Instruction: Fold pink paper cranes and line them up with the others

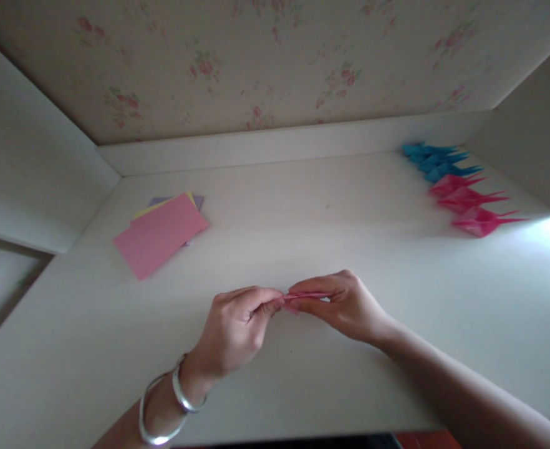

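Between my two hands is a small piece of folded pink paper (292, 302), seen nearly edge-on above the white tabletop. My left hand (240, 321) pinches its left end between thumb and fingers. My right hand (338, 302) grips the other end, thumb below and fingers above. The fingertips hide much of the paper, so its folded shape is hard to make out. Two silver bangles (181, 386) circle my left wrist.
Pink paper sheets (163, 234) lie at the left, over yellow and purple ones. At the back right stand several blue folded paper figures (436, 159) and pink folded paper figures (476, 209) in a row. A floral wall (204, 68) and white side panels enclose the white table (275, 224).
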A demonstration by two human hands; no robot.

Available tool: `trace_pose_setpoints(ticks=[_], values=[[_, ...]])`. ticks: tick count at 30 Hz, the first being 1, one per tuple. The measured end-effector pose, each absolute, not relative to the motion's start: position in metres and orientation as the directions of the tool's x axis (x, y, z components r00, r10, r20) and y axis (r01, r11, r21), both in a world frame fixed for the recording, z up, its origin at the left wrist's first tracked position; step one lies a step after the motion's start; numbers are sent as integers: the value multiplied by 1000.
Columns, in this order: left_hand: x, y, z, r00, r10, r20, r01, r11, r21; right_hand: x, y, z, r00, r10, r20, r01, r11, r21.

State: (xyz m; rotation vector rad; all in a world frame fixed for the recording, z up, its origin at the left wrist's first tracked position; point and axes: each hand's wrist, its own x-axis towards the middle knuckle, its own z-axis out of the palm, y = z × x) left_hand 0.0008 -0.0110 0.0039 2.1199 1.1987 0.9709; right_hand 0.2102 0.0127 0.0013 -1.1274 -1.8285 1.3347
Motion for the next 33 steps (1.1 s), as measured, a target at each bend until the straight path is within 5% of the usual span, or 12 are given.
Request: trace_pose_setpoints(ticks=[9,15,22,27,31,33], values=[[3,-12,6,391,816,425,477,-575,665,207,11,5,-509,857,81,344,289,-893],[2,-11,10,314,886,341,490,-459,742,214,14,6,-460,886,59,338,236,-911],[1,-10,11,270,946,180,499,-298,814,224,17,-1,-445,876,187,433,393,-811],[-4,-7,10,124,987,97,430,-142,891,214,15,-8,-261,943,207,384,298,-874],[-3,-1,7,-103,991,81,206,-58,977,209,12,-12,42,963,268,255,249,-934],[-1,0,5,-128,990,63,120,-48,992,205,8,-13,46,968,248,185,236,-954]])
